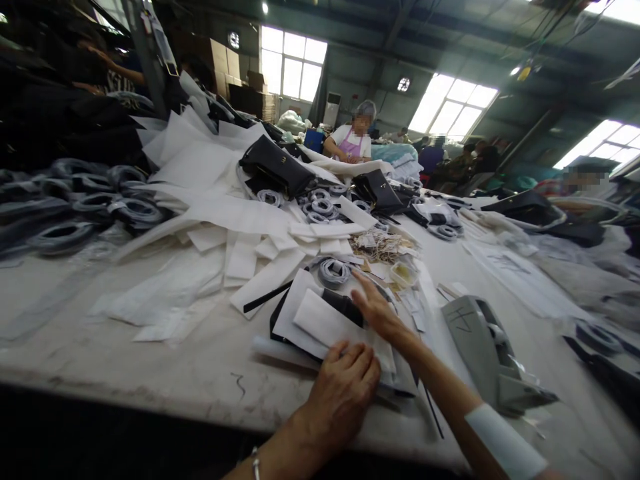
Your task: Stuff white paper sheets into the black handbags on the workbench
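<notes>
A black bag (344,305) lies on the table in front of me, partly covered by white padding sheets (320,319). My left hand (347,380) lies over the near edge of the sheets with its fingers extended and side by side; its thumb is hidden. At the bag's far right side, my right hand (379,308) is open, fingers stretched apart toward a coiled grey wrapped strap (334,272). Whether it touches the coil I cannot tell. A thin black strip (267,295) sticks out to the left of the bag.
Loose white sheets (200,220) are heaped at the left, beside wrapped coils (135,207). Black bags (277,167) lie farther back. A grey tape dispenser (473,343) stands right of my right forearm. Across the table is a co-worker (353,141) in a purple apron.
</notes>
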Tool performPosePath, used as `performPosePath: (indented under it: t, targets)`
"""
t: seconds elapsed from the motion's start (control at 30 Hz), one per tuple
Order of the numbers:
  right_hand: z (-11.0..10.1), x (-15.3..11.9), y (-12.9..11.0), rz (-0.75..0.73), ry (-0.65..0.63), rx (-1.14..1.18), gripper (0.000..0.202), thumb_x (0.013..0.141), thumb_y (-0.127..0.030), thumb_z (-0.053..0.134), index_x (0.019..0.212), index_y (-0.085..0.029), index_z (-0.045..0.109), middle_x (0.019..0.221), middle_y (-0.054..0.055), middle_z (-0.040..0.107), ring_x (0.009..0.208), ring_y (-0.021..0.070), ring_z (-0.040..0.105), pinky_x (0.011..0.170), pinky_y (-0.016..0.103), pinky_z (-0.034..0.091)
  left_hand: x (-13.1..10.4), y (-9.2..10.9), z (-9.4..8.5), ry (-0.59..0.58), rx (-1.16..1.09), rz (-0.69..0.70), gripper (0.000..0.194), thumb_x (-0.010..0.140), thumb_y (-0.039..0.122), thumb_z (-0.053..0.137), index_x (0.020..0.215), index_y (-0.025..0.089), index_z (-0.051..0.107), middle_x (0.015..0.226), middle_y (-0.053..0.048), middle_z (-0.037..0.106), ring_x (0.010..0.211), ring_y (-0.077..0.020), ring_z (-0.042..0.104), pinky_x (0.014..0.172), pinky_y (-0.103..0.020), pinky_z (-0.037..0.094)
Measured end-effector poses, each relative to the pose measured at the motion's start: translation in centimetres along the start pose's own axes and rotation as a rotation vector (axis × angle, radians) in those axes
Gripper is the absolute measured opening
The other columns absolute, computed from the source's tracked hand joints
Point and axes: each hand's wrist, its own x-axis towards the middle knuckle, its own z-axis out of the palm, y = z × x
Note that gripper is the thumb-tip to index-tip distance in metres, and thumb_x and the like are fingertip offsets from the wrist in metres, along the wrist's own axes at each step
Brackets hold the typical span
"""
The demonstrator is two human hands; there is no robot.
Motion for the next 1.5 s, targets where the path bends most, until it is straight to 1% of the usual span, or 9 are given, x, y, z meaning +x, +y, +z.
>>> performPosePath:
  t: [0.13,0.37,0.53,0.7,0.8,0.9,1.1,1.27,1.5]
  targets:
    - [3.3,-0.7,0.5,0.058,-0.081,0.072,0.057,0.096,-0.054,0.042,0.141,-0.02,0.053,0.146,0.013,0.053,0.139,0.0279,0.044,0.118,0.052,0.031,0.3,0.0,-0.2,-0.023,0.039,0.008,0.029,0.098,0.025,0.052,0.125,0.017,0.059,0.125,-0.007,0.066,0.12,-0.0199,0.057,0.109,-0.041,0.036]
    - [-2.4,-2.0,-3.8,0.083,0.021,0.165,0.062,0.101,-0.058,0.027,0.146,-0.02,0.048,0.152,0.011,0.047,0.144,0.0253,0.039,0.119,0.047,0.032,0.1,-0.1,-0.2,-0.013,0.024,0.006,0.024,0.099,0.024,0.051,0.121,0.019,0.057,0.123,-0.004,0.066,0.12,-0.019,0.057,0.109,-0.041,0.038]
    - [-0.3,-7.1,-4.7,-0.042,-0.079,0.017,0.055,0.101,-0.052,0.031,0.144,-0.024,0.051,0.152,0.009,0.048,0.143,0.0276,0.04,0.119,0.055,0.03,0.0,-0.5,-0.6,0.016,0.055,0.113,0.034,0.099,0.025,0.053,0.13,0.013,0.055,0.119,-0.008,0.068,0.118,-0.0234,0.058,0.112,-0.041,0.037]
    - [1.8,-8.3,-3.6,-0.088,-0.172,-0.112,0.052,0.104,-0.047,0.031,0.148,-0.024,0.047,0.155,0.01,0.042,0.145,0.0277,0.036,0.12,0.058,0.027,-1.9,-4.3,-5.8,0.098,0.257,0.193,0.028,0.103,0.021,0.047,0.127,0.02,0.06,0.13,-0.005,0.064,0.131,-0.0228,0.05,0.12,-0.048,0.026]
    - [1.3,-8.1,-4.1,-0.075,-0.184,-0.15,0.057,0.101,-0.052,0.038,0.15,-0.024,0.043,0.158,0.01,0.036,0.146,0.029,0.033,0.121,0.059,0.023,-4.1,-7.8,-10.3,0.084,0.374,0.087,0.046,0.097,0.022,0.057,0.142,0.019,0.047,0.149,-0.012,0.048,0.141,-0.0272,0.039,0.12,-0.053,0.026]
    - [0.7,-8.1,-4.8,-0.063,-0.193,-0.163,0.06,0.099,-0.053,0.042,0.152,-0.024,0.04,0.159,0.01,0.036,0.146,0.03,0.033,0.12,0.059,0.024,-6.1,-10.4,-12.6,-0.006,0.384,0.081,0.068,0.088,0.024,0.071,0.148,0.023,0.039,0.155,-0.015,0.039,0.143,-0.0344,0.035,0.115,-0.06,0.031]
    - [0.1,-7.4,-6.2,-0.029,-0.204,-0.176,0.064,0.095,-0.056,0.049,0.149,-0.022,0.045,0.154,0.013,0.044,0.141,0.0319,0.041,0.116,0.055,0.034,-6.0,-11.9,-10.8,0.115,0.243,0.078,0.041,0.092,0.011,0.058,0.132,0.022,0.053,0.131,-0.012,0.057,0.123,-0.024,0.057,0.105,-0.044,0.049]
    - [2.1,-6.4,-8.7,-0.06,-0.12,-0.257,0.075,0.085,-0.055,0.065,0.148,-0.019,0.045,0.151,0.017,0.047,0.138,0.0366,0.043,0.111,0.056,0.039,-4.7,-12.3,-10.3,0.055,0.147,-0.016,0.029,0.091,0.013,0.059,0.119,0.021,0.057,0.125,-0.009,0.056,0.109,-0.0198,0.063,0.09,-0.03,0.056]
    - [4.6,-7.5,-10.4,-0.177,0.091,-0.457,0.056,0.087,-0.034,0.066,0.139,-0.019,0.052,0.128,0.015,0.064,0.117,0.0351,0.059,0.098,0.05,0.048,-5.6,-9.9,-9.4,0.057,0.16,0.021,0.016,0.097,0.02,0.052,0.113,0.02,0.058,0.125,-0.011,0.057,0.097,-0.0182,0.064,0.084,-0.03,0.057]
